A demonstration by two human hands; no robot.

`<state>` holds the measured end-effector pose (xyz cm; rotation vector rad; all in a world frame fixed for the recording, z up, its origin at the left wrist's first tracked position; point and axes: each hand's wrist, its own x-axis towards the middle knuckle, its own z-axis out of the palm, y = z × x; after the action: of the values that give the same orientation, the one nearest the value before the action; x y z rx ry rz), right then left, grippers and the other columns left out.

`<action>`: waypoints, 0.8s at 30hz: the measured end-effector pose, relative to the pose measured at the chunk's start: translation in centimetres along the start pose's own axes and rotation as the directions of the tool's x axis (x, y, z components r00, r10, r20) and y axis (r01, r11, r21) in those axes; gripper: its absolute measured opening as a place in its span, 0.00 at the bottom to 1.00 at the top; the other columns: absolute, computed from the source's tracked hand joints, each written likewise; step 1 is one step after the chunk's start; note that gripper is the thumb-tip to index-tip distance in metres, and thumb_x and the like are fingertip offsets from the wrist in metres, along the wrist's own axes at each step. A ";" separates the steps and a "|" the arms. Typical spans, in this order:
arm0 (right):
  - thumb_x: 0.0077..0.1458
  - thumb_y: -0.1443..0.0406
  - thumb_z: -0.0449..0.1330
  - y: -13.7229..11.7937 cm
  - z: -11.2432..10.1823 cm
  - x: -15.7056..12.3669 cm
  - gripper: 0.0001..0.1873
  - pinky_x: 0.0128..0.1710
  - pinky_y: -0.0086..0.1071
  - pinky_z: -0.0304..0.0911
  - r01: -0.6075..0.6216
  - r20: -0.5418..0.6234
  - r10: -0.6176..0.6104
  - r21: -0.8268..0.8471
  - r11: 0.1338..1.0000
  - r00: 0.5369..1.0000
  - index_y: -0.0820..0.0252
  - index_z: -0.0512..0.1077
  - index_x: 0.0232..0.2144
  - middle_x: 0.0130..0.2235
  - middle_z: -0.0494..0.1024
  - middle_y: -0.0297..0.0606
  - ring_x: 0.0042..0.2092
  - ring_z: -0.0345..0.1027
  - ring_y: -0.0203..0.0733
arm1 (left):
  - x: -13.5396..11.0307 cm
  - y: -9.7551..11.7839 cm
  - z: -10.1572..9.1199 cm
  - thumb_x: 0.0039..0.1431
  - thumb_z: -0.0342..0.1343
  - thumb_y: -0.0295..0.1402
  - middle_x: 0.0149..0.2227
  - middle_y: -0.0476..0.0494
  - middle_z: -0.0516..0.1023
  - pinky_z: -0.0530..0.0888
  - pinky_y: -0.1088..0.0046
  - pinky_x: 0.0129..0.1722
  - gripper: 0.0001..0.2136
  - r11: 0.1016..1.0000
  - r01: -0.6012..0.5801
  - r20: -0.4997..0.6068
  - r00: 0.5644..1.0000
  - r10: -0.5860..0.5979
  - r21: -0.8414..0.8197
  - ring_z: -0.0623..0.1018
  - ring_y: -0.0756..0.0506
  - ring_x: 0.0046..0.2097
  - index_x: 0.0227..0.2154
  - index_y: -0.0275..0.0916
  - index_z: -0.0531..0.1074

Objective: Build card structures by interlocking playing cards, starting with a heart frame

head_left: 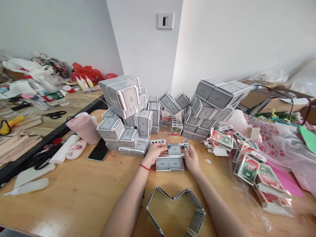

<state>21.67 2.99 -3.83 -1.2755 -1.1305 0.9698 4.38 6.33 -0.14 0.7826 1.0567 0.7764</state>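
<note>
My left hand [156, 153], with a red string at its wrist, closes on the left side of a grey-backed playing card [174, 150], thumb on top. My right hand [192, 160] grips at the right side, where a face-up king card [185, 145] shows. Behind my left fingers lies another face-up card [158, 141]. Just below the hands sits a flat piece of joined grey-backed cards [170, 164]. Nearer to me, between my forearms, stands a heart-shaped frame [197, 221] made of cards. What my fingers do underneath is partly hidden.
Stacked card-covered blocks rise at left [144, 123] and right [213, 93]. Opened card boxes [247, 169] and plastic bags crowd the right. A phone [98, 150], pink cup [84, 128], scissors [44, 156] and glue bottle [29, 186] lie left.
</note>
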 end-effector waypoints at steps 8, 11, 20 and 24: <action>0.50 0.52 0.53 0.2 0.0 0.1 0.15 0.28 0.34 0.64 0.020 -0.015 -0.020 -0.002 1.000 1.000 0.56 0.63 0.34 0.31 0.70 0.38 0.31 0.65 0.43 | 0.1 -0.2 0.1 0.47 0.59 0.25 0.24 0.44 0.78 0.75 0.72 0.31 0.03 0.999 0.001 -0.037 0.999 -0.002 -0.035 0.77 0.49 0.25 0.26 0.32 0.71; 0.50 0.52 0.53 -0.2 0.1 0.0 0.14 0.26 0.33 0.64 0.000 -0.006 0.000 0.014 1.000 1.000 0.55 0.63 0.33 0.31 0.70 0.37 0.31 0.65 0.42 | 0.3 -0.4 -0.1 0.47 0.59 0.25 0.24 0.43 0.78 0.75 0.72 0.32 0.03 0.999 -0.014 -0.025 1.000 0.013 -0.032 0.78 0.48 0.27 0.27 0.32 0.71; 0.51 0.53 0.53 -1.4 0.3 -0.3 0.13 0.30 0.34 0.64 0.012 -0.016 -0.012 -0.011 1.000 1.000 0.55 0.63 0.31 0.30 0.72 0.37 0.34 0.67 0.44 | 0.4 -0.5 -0.2 0.48 0.58 0.25 0.25 0.43 0.78 0.75 0.71 0.32 0.03 0.999 -0.030 -0.020 0.999 0.029 -0.038 0.78 0.47 0.28 0.27 0.32 0.71; 0.51 0.53 0.53 -1.5 0.3 -0.3 0.13 0.32 0.34 0.63 0.047 -0.031 -0.048 -0.047 0.998 0.998 0.56 0.63 0.30 0.31 0.73 0.37 0.33 0.67 0.44 | 0.4 -0.5 -0.2 0.48 0.58 0.25 0.26 0.43 0.78 0.75 0.70 0.33 0.03 0.999 -0.026 -0.027 0.999 0.025 -0.038 0.78 0.48 0.27 0.28 0.32 0.70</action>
<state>21.24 2.68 -2.40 -1.2916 -1.1593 0.8896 4.44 6.48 -0.79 0.7563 1.0545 0.8283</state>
